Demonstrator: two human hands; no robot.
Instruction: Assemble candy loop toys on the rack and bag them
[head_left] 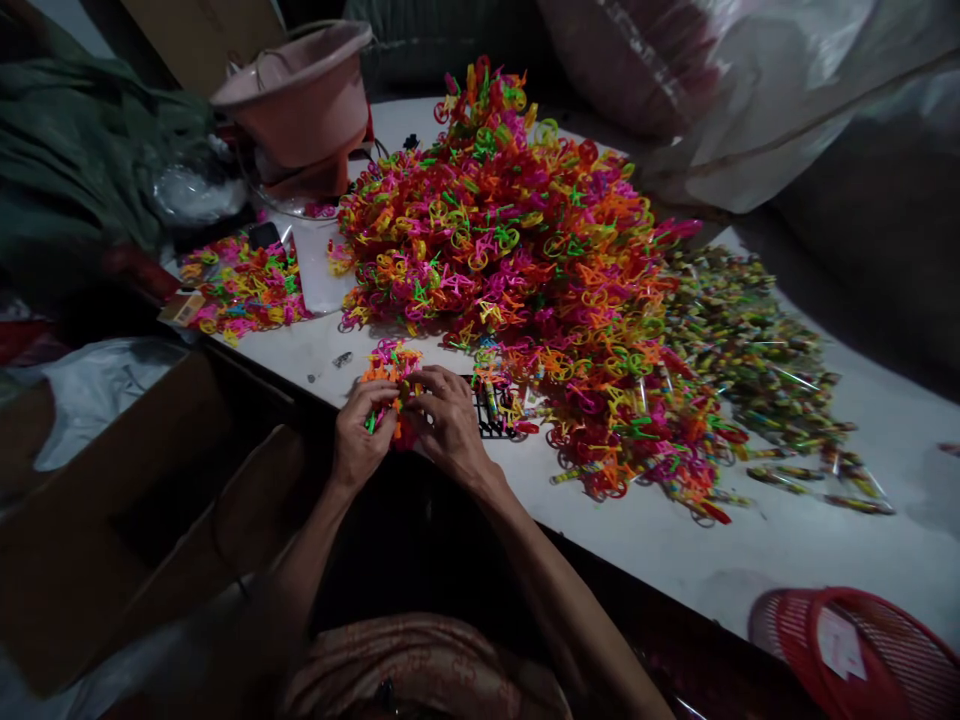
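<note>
My left hand (361,430) and my right hand (448,420) meet at the near edge of a white table (787,540). Both are closed around a small bunch of bright plastic pieces (390,366) in pink, orange and green. Just right of my right hand lies a small black grid-like piece (489,418). Behind the hands rises a big heap of neon plastic rings and clips (517,250). To its right is a spread of thin wrapped sticks (750,350).
A pink bucket (300,95) stands at the far left of the table, with a smaller pile of coloured pieces (240,285) beside it. A red mesh basket (862,650) sits at the near right. Cardboard boxes (150,520) stand left of me; large plastic bags (750,90) lie behind.
</note>
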